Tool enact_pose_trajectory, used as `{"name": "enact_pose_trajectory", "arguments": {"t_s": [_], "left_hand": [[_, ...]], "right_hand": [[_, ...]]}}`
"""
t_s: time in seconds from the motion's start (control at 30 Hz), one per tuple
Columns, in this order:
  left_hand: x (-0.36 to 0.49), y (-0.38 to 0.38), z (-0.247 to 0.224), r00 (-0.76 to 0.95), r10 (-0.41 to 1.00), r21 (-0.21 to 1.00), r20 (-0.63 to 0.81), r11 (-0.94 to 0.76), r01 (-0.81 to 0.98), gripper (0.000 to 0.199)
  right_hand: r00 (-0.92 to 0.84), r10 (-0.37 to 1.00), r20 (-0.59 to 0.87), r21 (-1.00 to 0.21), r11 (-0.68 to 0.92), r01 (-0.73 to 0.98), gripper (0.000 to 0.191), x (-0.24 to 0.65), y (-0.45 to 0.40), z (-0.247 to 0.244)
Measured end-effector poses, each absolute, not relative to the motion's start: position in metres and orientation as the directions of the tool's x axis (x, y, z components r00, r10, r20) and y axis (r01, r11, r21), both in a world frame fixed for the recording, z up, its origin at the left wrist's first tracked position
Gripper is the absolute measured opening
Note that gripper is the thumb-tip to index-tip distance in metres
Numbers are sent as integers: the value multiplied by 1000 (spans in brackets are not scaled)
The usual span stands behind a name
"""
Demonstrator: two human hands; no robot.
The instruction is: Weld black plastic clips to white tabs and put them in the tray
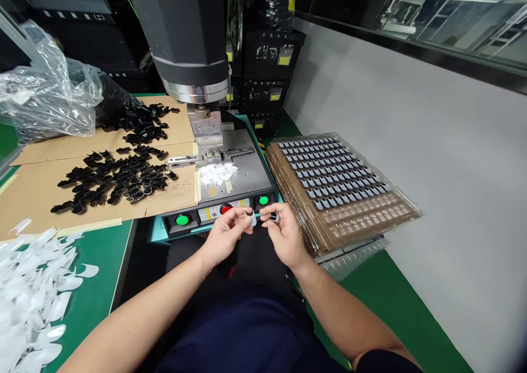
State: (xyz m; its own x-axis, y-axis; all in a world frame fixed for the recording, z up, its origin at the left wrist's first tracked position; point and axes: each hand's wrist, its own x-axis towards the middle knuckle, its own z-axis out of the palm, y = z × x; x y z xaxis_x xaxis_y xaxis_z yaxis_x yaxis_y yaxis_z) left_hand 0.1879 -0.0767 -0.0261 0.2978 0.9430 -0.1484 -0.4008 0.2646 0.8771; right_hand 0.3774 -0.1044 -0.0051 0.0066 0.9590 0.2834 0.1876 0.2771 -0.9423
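In front of the machine's front panel, my left hand (228,233) pinches a small white plastic piece (252,219) with a dark edge. Close beside it, my right hand (287,237) grips a small black-and-white part (274,216) between thumb and fingers. The two parts are held a short gap apart. Beyond my hands, several small white pieces (218,173) lie on the machine's grey bed (247,184), below a metal fixture (212,154). Above that fixture hangs the metal press head (206,126).
Black curved parts (135,178) are spread over cardboard (24,184) at left. White plastic pieces (37,296) pile up on the green table (101,280). To the right, stacked trays (325,236) hold rows of grey-and-black parts. Green buttons (181,220) and a red button (225,209) sit on the panel.
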Motion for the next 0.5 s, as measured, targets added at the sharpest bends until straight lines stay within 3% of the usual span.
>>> {"name": "enact_pose_trajectory", "arguments": {"t_s": [0.1, 0.23, 0.5], "left_hand": [[193, -80, -22, 244, 962, 908, -124, 209, -362, 44], [196, -84, -17, 209, 970, 925, -126, 191, -329, 44], [198, -86, -16, 147, 985, 935, -93, 137, -328, 43]], "right_hand": [[35, 961, 273, -916, 249, 316, 23, 374, -106, -10], [1, 970, 244, -892, 224, 393, 40, 364, -110, -14], [-1, 970, 244, -891, 225, 394, 28, 362, -107, -14]]}}
